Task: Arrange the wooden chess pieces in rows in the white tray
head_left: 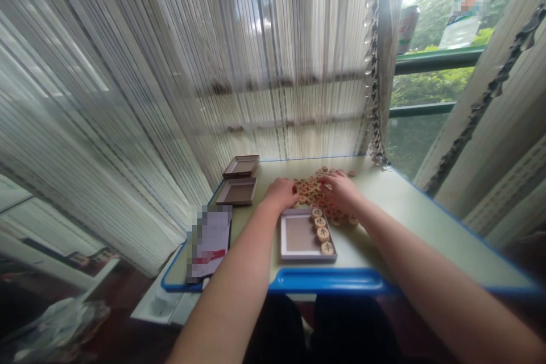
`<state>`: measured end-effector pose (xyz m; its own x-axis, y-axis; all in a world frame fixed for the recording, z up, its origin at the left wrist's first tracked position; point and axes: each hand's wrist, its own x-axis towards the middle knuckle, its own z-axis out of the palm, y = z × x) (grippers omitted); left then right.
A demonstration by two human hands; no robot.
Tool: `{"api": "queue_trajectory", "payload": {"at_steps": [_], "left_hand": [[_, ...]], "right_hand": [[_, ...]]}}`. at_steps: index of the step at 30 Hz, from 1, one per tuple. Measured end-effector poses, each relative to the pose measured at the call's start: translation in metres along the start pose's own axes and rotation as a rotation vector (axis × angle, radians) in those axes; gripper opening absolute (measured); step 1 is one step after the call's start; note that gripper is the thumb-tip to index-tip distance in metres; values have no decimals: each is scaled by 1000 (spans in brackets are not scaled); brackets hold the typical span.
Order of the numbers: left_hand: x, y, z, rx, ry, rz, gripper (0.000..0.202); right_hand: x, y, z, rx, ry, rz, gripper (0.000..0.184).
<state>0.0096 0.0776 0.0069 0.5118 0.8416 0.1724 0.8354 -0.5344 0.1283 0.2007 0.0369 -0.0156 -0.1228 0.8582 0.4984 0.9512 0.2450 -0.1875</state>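
A heap of round wooden Chinese chess pieces [309, 187] lies on the table, its pieces marked with characters. My left hand [282, 194] is at the heap's left edge, fingers curled in; whatever is between them is hidden. On the right side of the heap, my right hand [341, 189] rests over the pieces with thumb and fingers apart. Close in front of the hands sits a shallow open box [294, 259]. Along its right side runs a column of several pieces [323, 234] with dark characters, face up.
Two more shallow box parts, a brown one [241, 166] and a grey one [236, 191], lie at the table's back left. A phone-like flat item [215, 239] is at the left edge. String curtains [277, 57] hang behind the blue-edged table [426, 222].
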Motion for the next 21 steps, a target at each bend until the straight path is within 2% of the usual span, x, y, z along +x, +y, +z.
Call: {"api": "queue_trajectory", "payload": {"at_steps": [3,6,9,11,13,15,21], "left_hand": [[1,0,1,0,13,-3,32],[3,0,4,-14,70,22,33],[5,0,9,-39,102,31,36],[6,-1,12,-81,51,11,39],[8,-3,15,-174,-19,-13,39],[11,-4,16,-287,-36,-44,36],[13,-2,13,-406,101,-88,31]], "right_hand": [[0,2,-1,-41,-3,46,28],[-2,12,-2,-122,-14,249,31],[-4,23,-3,-171,-125,493,39],[-5,28,-4,-169,-207,564,42],[-4,29,-4,-151,-248,531,40],[-2,29,-5,-129,-264,467,36],[0,28,-6,-72,-260,453,26]]}}
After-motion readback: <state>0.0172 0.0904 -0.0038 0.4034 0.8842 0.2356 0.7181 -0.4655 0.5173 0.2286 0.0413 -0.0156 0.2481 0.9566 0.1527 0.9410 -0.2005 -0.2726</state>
